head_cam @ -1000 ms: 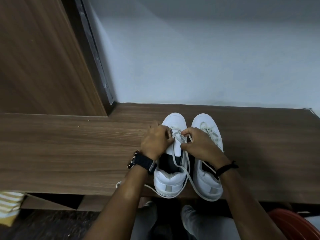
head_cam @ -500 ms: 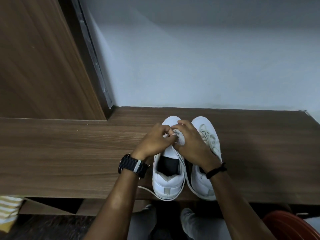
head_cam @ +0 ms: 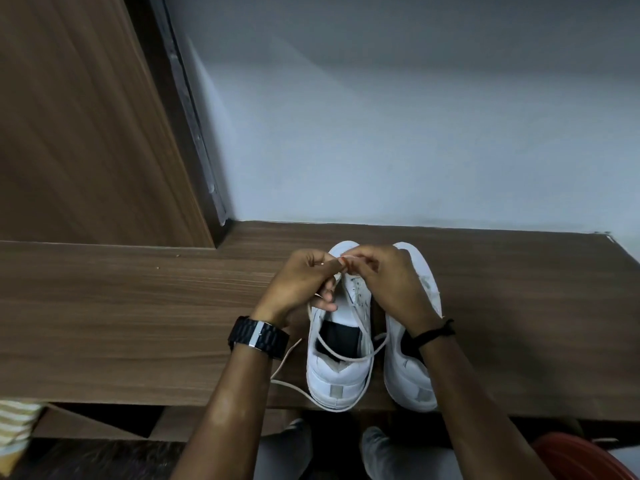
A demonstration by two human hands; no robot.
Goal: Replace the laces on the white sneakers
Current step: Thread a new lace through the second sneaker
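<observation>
While both sneakers (head_cam: 412,358) sit below, left hand (head_cam: 301,285) and right hand (head_cam: 388,282) each pinch-grip the lace (head_cam: 367,356).

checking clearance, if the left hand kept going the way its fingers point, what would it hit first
Probably the right hand: the left hand points rightward over the left sneaker, and their fingertips already meet at the lace. Depth is unclear.

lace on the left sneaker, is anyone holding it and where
Yes. Both hands pinch the lace above the left sneaker's toe: the left hand and right hand meet at a short stretch near its upper end; the rest trails loose.
</observation>
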